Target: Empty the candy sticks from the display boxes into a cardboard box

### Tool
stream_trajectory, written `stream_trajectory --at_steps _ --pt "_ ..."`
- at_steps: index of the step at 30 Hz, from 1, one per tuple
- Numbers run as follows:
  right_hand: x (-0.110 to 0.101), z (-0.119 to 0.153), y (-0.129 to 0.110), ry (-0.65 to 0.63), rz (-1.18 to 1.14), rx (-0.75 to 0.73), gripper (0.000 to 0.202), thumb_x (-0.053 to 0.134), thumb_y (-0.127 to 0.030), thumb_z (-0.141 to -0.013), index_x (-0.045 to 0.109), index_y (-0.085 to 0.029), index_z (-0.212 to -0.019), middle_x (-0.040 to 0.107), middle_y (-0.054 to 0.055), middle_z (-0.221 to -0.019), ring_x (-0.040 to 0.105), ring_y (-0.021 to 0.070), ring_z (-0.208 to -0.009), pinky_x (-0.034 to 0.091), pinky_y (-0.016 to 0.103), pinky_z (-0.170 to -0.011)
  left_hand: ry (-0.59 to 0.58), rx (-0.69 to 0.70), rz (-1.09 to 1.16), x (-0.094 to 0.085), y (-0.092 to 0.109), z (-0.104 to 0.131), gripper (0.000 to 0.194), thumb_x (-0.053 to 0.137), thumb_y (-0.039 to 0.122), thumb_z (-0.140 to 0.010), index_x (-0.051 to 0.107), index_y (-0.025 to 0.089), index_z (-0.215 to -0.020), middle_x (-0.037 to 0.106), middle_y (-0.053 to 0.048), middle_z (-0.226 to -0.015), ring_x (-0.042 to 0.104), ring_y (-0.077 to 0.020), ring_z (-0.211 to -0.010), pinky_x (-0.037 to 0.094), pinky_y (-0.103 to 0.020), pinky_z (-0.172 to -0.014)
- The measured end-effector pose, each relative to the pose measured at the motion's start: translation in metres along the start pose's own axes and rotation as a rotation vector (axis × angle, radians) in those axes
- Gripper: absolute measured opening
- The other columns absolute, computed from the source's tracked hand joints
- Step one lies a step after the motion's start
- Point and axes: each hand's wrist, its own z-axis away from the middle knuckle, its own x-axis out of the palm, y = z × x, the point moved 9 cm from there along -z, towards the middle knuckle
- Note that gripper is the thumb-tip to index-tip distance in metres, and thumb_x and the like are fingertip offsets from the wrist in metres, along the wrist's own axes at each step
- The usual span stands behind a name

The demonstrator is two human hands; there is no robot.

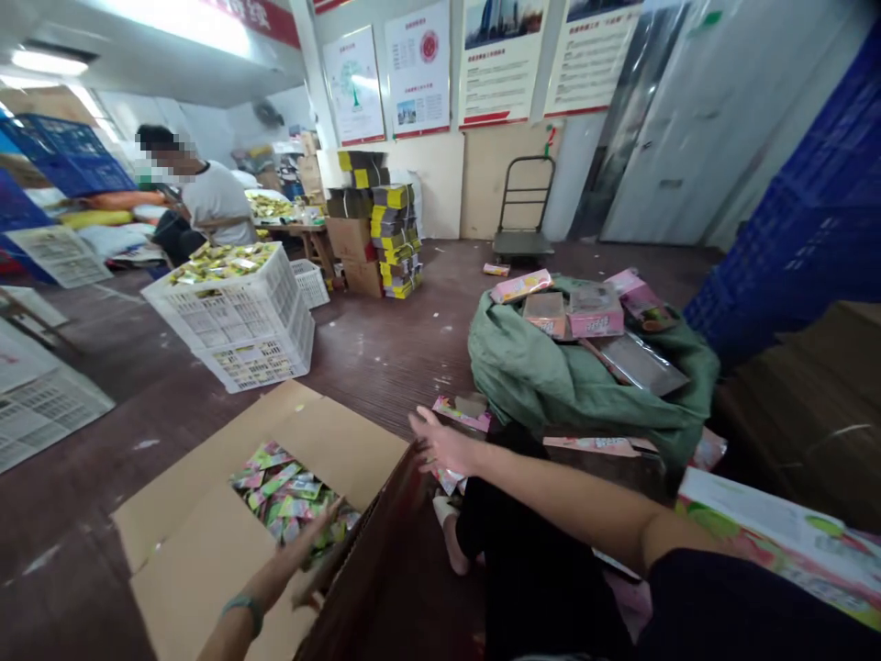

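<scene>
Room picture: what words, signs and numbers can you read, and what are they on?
"持续", on the red banner, top left; its other writing is cut off.
Wall posters: too small and blurred.
Pink box on the green sack: too blurred.
White-and-green box, bottom right: too blurred.
Small packets: too small.
No readable numbers.

We're in a packing workshop here: stacked white crates brimming with small packets, bundled cartons piled by the wall. There's a hand truck parked beneath the posters, blue crates towering at right.
</scene>
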Motion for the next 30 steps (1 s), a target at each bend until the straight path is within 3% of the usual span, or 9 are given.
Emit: stream_trajectory --at_steps 4,7,9,12,15,19,24,27,30 --pt "0.016 -0.010 -0.005 0.432 0.565 -0.198 0.135 0.081 -0.078 -0.073 0.004 -0.025 -0.171 0.013 0.022 -0.175 0.012 0.0439 -0.162 0.023 0.064 -0.128 -0.113 -0.194 0.181 -0.065 0.024 0.039 0.113 0.025 0.101 -0.077 0.050 0.029 -0.161 0.053 -0.014 -0.160 0.050 -0.0405 -0.147 0.038 -0.065 -0.120" --pt "0.032 -0.027 -0.007 0.626 0.905 -0.306 0.108 0.067 -0.076 -0.087 0.021 -0.022 -0.169 -0.003 0.023 -0.176 -0.008 0.0520 -0.161 0.011 0.075 -0.125 0.257 -0.144 -0.112 -0.113 0.054 0.091 0.101 0.038 0.096 -0.079 0.068 0.025 -0.144 0.058 -0.015 -0.155 0.050 -0.0403 -0.147 0.040 -0.060 -0.120" --pt "0.044 -0.043 -0.003 0.616 0.987 -0.428 0.089 0.053 -0.072 -0.097 0.029 -0.021 -0.166 0.001 0.024 -0.175 -0.003 0.0509 -0.161 0.012 0.077 -0.123 0.554 -0.037 -0.375 -0.101 0.082 0.132 0.087 0.037 0.087 -0.089 0.069 0.025 -0.143 0.057 -0.013 -0.157 0.049 -0.0386 -0.148 0.033 -0.059 -0.125" --pt "0.047 -0.061 0.012 0.572 0.998 -0.557 0.077 0.040 -0.070 -0.103 0.034 -0.020 -0.162 0.005 0.025 -0.175 0.003 0.0468 -0.162 0.016 0.076 -0.123 0.858 -0.129 -0.714 -0.037 0.095 0.176 0.084 0.047 0.081 -0.093 0.063 0.021 -0.150 0.042 -0.019 -0.166 0.035 -0.0468 -0.155 0.023 -0.072 -0.125" --pt "0.041 -0.060 0.021 0.577 1.000 -0.636 0.082 0.031 -0.073 -0.103 0.030 -0.015 -0.162 -0.002 0.026 -0.174 0.000 0.0463 -0.162 0.022 0.073 -0.122 0.835 -0.162 -0.863 0.011 0.088 0.170 0.078 0.057 0.076 -0.093 0.060 0.027 -0.153 0.041 -0.018 -0.167 0.033 -0.0450 -0.156 0.020 -0.069 -0.128" --pt "0.040 -0.056 0.023 0.611 1.049 -0.665 0.092 0.028 -0.077 -0.102 0.020 -0.011 -0.166 -0.008 0.027 -0.173 -0.005 0.0476 -0.162 0.024 0.071 -0.122 0.757 -0.214 -0.880 -0.017 0.054 0.121 0.092 0.065 0.079 -0.086 0.053 0.024 -0.159 0.033 -0.021 -0.171 0.027 -0.0460 -0.159 0.019 -0.064 -0.129" --pt "0.078 -0.092 0.025 0.441 1.194 -0.560 0.092 0.046 -0.077 -0.098 0.029 -0.018 -0.167 0.004 0.023 -0.175 0.001 0.0493 -0.161 0.018 0.073 -0.124 0.595 -0.261 -0.887 -0.042 0.009 0.066 0.097 0.069 0.075 -0.087 0.045 0.022 -0.164 0.036 -0.025 -0.168 0.034 -0.0448 -0.156 0.027 -0.058 -0.126" --pt "0.090 -0.115 0.028 0.310 1.206 -0.483 0.084 0.049 -0.077 -0.097 0.040 -0.023 -0.162 0.016 0.021 -0.174 0.009 0.0477 -0.161 0.022 0.073 -0.122 0.590 -0.276 -0.917 -0.039 0.007 0.066 0.092 0.070 0.071 -0.088 0.049 0.019 -0.161 0.040 -0.027 -0.165 0.035 -0.0459 -0.154 0.025 -0.063 -0.125" --pt "0.075 -0.105 0.023 0.326 1.186 -0.511 0.079 0.047 -0.077 -0.098 0.053 -0.017 -0.149 0.024 0.023 -0.170 0.016 0.0435 -0.160 0.025 0.065 -0.124 0.607 -0.196 -0.938 -0.032 0.028 0.086 0.072 0.068 0.069 -0.091 0.070 0.013 -0.137 0.063 -0.025 -0.144 0.054 -0.0415 -0.138 0.035 -0.055 -0.120"
